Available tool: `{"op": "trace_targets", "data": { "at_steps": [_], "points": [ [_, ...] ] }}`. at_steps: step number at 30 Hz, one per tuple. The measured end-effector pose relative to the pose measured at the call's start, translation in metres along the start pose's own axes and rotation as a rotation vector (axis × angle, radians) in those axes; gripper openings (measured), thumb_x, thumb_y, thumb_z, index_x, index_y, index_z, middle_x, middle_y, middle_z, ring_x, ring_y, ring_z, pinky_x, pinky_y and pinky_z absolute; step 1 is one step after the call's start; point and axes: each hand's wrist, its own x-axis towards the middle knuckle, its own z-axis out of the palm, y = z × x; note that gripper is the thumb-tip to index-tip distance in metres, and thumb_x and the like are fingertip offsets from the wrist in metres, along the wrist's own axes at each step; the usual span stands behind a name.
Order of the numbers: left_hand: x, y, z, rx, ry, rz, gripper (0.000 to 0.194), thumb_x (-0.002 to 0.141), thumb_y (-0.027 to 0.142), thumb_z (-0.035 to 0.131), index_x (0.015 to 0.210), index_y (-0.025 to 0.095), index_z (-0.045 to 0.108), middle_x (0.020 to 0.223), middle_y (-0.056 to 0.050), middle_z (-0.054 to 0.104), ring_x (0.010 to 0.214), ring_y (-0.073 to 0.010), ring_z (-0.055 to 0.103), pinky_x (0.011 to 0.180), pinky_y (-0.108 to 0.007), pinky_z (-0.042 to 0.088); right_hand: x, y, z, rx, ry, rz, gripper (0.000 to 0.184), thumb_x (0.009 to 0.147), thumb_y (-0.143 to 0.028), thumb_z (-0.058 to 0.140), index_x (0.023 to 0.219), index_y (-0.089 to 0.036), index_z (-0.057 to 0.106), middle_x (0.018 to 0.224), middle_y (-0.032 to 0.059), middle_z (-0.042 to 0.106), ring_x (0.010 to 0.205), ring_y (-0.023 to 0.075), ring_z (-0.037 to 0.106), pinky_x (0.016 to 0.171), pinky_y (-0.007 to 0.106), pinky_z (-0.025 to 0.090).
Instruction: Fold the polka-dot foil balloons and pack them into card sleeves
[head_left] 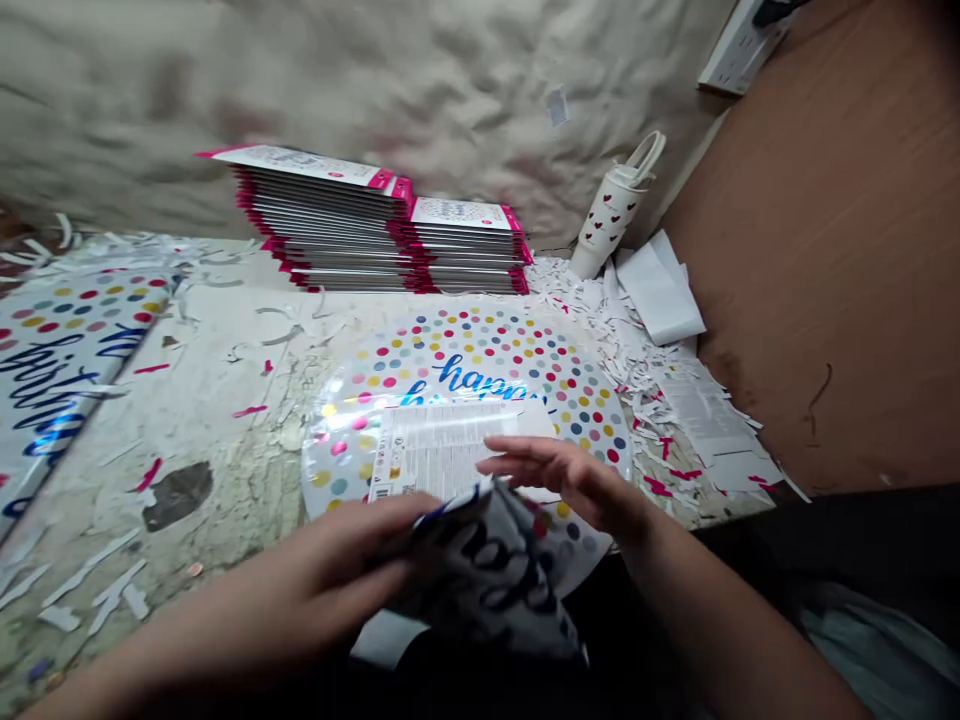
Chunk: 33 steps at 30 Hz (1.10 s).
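Two bare hands work over a polka-dot foil balloon [480, 370] on a scarred white table [210, 450]: the left hand [300, 590] is closed, pinching the top of a folded dark-printed foil sheet [487, 585] that overlaps the balloon's near edge, while the right hand [570, 480] is open, fingers spread. The sheet could slip or crease, since only one hand clearly grips it and the foil looks thin. Its long axis runs diagonally, pinched end up-left, loose end down-right toward the person.
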Motion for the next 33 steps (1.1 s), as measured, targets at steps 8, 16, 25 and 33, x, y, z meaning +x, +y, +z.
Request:
{"op": "trace_targets", "data": {
  "at_steps": [8,16,25,33],
  "points": [
    [0.045,-0.047,0.001,0.380,0.089,0.115,0.055,0.086,0.047,0.040,0.135,0.023,0.037,0.144,-0.008,0.033,0.131,-0.0295,0.030,0.106,-0.047,0.027,-0.005,0.027,-0.042,0.347,0.283,0.440,0.035,0.064,-0.040,0.072,0.085,-0.012,0.067,0.079,0.0059,0.070,0.071,0.0187,0.065,0.068,0.032,0.052],
    [0.030,-0.029,0.029,0.938,-0.120,0.092,0.033,0.085,0.027,0.038,0.096,0.014,0.066,0.100,-0.018,0.064,0.090,-0.0334,0.059,0.077,-0.049,0.046,-0.030,0.076,-0.070,0.366,0.664,0.513,0.040,0.061,-0.039,0.075,0.090,-0.013,0.065,0.090,0.0095,0.071,0.083,0.0233,0.066,0.078,0.037,0.052],
    [0.128,-0.026,0.052,0.902,-0.029,0.592,0.016,0.074,0.021,0.045,0.085,0.014,0.054,0.090,-0.011,0.055,0.086,-0.0243,0.048,0.083,-0.040,0.037,-0.017,0.057,-0.053,-0.129,0.791,0.410,0.033,0.071,-0.044,0.064,0.084,-0.015,0.067,0.082,0.0086,0.071,0.076,0.0247,0.065,0.069,0.036,0.051],
    [0.112,-0.014,0.045,0.947,0.029,0.707,0.020,0.082,0.026,0.039,0.088,0.016,0.055,0.089,-0.009,0.055,0.078,-0.0204,0.048,0.080,-0.040,0.031,-0.008,0.039,-0.074,0.253,0.345,0.486,0.037,0.058,-0.034,0.076,0.086,-0.012,0.066,0.083,0.0071,0.070,0.074,0.0209,0.064,0.068,0.032,0.050]
  ]
}}
